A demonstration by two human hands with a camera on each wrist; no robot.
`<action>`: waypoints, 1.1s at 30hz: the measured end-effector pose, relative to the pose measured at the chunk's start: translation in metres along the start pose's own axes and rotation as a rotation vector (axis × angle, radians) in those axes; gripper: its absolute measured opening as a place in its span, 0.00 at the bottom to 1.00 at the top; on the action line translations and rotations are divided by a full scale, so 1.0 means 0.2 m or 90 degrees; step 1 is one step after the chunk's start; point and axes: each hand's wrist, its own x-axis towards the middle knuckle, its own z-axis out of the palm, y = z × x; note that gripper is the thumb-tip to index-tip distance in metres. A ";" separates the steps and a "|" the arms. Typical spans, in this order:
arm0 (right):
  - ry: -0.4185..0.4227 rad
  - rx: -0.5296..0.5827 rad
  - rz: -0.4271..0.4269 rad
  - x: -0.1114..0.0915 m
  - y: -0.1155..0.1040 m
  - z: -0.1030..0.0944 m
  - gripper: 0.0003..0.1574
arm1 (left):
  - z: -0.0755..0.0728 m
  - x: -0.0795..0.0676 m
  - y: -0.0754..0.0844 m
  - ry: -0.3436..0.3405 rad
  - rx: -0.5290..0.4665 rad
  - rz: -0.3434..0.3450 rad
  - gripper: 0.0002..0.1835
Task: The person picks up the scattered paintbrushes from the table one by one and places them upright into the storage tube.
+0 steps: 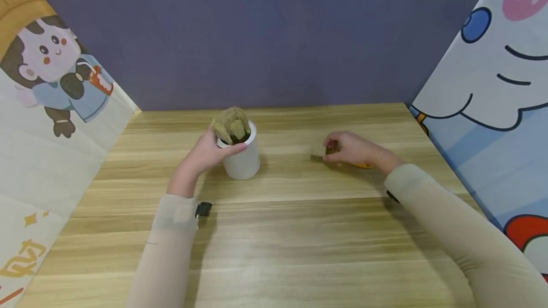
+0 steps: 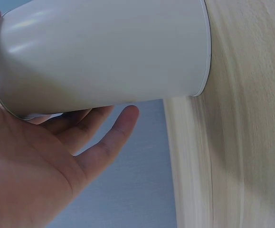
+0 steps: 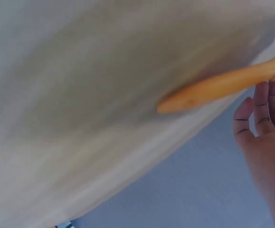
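My left hand [image 1: 209, 150] grips the rim of a white cylindrical holder [image 1: 242, 161], which stands upright on the wooden table. Out of its mouth stick several tan bristle heads [image 1: 231, 124]; whatever is lower down inside is hidden. In the left wrist view the thumb side and curled fingers lie around the top end of the holder [image 2: 109, 52]. To the right, my right hand [image 1: 348, 148] pinches a paintbrush around its metal collar, with the pale bristles [image 1: 317, 155] pointing left. The brush's orange handle [image 3: 218, 88] lies along the tabletop, mostly under the hand in the head view.
The wood-grain table [image 1: 274, 251] meets a dark blue-grey wall [image 1: 274, 37] at its back edge. Cartoon-printed panels stand at the left [image 1: 55, 165] and right [image 1: 484, 156]. A small black piece [image 1: 203, 209] juts from the left wrist.
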 end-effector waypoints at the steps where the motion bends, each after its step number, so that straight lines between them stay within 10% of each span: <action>1: 0.001 -0.003 -0.003 0.00 -0.01 -0.01 0.27 | 0.00 0.00 0.00 -0.001 0.001 -0.003 0.60; 12: 0.078 0.041 -0.037 -0.01 -0.23 -0.21 0.22 | 0.00 0.00 -0.01 0.004 0.010 0.006 0.59; 21: 0.183 0.125 -0.096 0.02 -0.67 -0.41 0.18 | -0.02 0.00 0.00 0.007 0.024 0.004 0.60; 33: 0.309 0.178 -0.196 0.08 -1.15 -0.37 0.21 | -0.01 0.00 0.00 -0.007 0.032 -0.020 0.61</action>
